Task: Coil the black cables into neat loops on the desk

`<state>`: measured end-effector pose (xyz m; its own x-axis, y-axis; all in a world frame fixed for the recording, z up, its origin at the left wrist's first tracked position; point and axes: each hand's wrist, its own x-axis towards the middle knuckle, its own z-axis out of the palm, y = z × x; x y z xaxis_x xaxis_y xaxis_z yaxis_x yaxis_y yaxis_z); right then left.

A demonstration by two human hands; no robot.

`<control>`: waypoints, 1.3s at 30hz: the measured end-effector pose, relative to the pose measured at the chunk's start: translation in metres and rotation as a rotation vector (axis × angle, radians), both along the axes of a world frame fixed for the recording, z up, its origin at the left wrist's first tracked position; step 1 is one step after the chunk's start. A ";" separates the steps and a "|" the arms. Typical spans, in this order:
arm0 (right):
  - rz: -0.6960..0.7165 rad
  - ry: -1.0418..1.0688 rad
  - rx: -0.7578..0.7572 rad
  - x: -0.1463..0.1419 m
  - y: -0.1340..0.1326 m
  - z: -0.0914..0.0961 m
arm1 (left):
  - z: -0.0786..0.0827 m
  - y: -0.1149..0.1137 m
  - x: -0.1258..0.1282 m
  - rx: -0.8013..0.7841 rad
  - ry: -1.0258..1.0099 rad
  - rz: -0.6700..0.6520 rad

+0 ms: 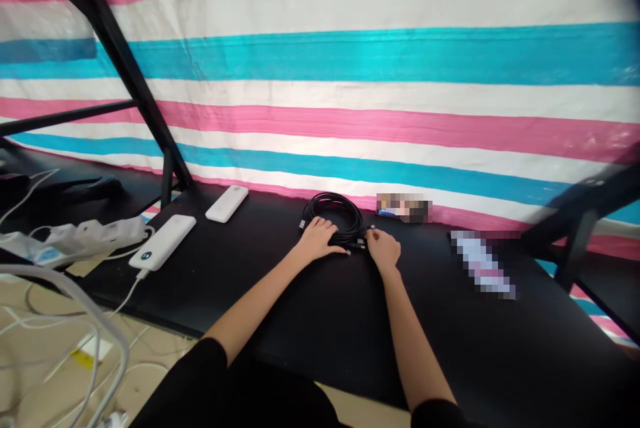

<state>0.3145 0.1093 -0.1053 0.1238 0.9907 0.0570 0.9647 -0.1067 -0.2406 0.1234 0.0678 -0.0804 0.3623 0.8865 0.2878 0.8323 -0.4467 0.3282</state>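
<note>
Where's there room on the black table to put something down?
Bare table lies between the left forearm and right forearm. There's more between the right hand and the pixelated item. It's crowded around the coiled black cable, where the left hand rests, and by the white plugs.

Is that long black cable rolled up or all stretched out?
Rolled up: the black cable lies in round loops on the table, with the left hand over its near side.
</note>
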 end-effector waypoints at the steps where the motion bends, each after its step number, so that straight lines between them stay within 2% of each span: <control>1: 0.002 0.003 0.001 0.000 -0.001 0.000 | -0.003 0.003 -0.001 0.003 0.019 0.000; 4: 0.007 0.017 0.007 0.001 -0.002 0.001 | -0.011 0.002 -0.012 0.030 0.061 0.024; 7: 0.012 0.037 0.011 0.002 -0.003 0.001 | -0.016 -0.007 -0.035 0.056 0.085 0.067; 15: -0.004 0.072 0.010 0.001 0.000 -0.001 | -0.016 -0.024 -0.137 0.088 0.121 0.254; 19: -0.031 0.076 0.010 0.000 -0.001 -0.003 | -0.013 -0.028 -0.170 0.078 0.108 0.320; 23: -0.034 0.084 0.014 0.000 -0.003 -0.003 | -0.012 -0.028 -0.181 0.059 0.076 0.351; 31: -0.034 0.101 0.022 0.000 -0.004 -0.001 | -0.012 -0.026 -0.186 0.047 0.074 0.243; 34: -0.029 0.099 0.026 -0.001 -0.004 -0.002 | -0.012 -0.028 -0.185 0.091 0.044 0.249; 39: -0.030 0.100 0.041 -0.001 -0.005 -0.002 | -0.010 -0.033 -0.176 0.235 -0.052 0.342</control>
